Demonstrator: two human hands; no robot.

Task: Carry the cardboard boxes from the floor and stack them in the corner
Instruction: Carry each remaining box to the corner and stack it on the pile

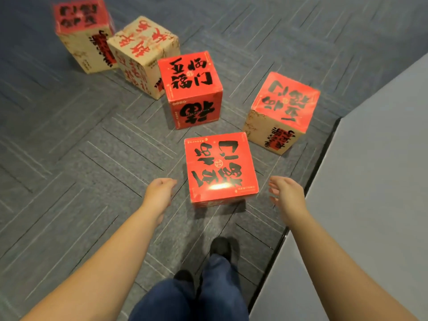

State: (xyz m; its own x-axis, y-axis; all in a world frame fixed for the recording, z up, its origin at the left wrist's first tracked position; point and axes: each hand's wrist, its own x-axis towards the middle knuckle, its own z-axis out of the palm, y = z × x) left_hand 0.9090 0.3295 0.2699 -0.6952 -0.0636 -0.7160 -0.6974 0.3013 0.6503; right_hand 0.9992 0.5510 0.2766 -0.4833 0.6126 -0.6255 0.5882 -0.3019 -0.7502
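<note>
Left hand (159, 189) at 9, right hand (286, 193) at 3 of nearest box (221, 166), relaxed, empty. Risk: glossy sides slipping through uneven grip.

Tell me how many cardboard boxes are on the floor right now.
5. The nearest box sits between the left hand and right hand, one box by the grey wall, one in the middle, two at far left. Others may lie out of view.
</note>
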